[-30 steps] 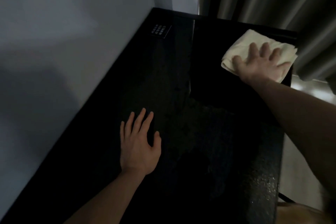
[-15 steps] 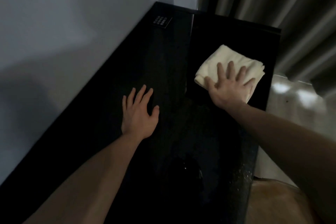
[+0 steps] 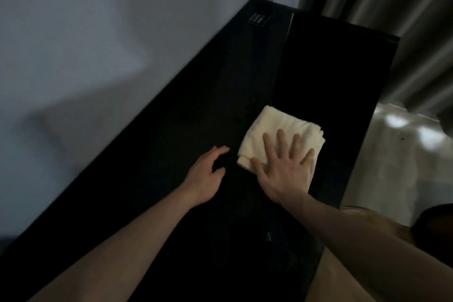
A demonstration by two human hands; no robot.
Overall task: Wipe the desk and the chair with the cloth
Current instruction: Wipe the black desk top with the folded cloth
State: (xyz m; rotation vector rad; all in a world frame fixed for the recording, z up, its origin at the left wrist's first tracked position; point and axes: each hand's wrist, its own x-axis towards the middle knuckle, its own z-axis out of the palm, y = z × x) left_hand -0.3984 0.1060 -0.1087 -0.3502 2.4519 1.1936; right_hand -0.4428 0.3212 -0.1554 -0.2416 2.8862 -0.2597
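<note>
Folded cream soft cloth (image 3: 277, 130), light and limp, likely best pressed flat at its centre, lying mid-right on glossy black table (image 3: 186, 144) under flat, spread-fingered right hand (image 3: 286, 169); left hand (image 3: 206, 174) just left, empty, fingers loosely curved.

The place looks like a dim hotel room or bedroom: a long glossy black surface (image 3: 201, 130) runs flush along a plain pale wall (image 3: 98, 44), heavy grey curtains (image 3: 382, 0) hang at its far end, above a shiny light floor (image 3: 397, 154).
</note>
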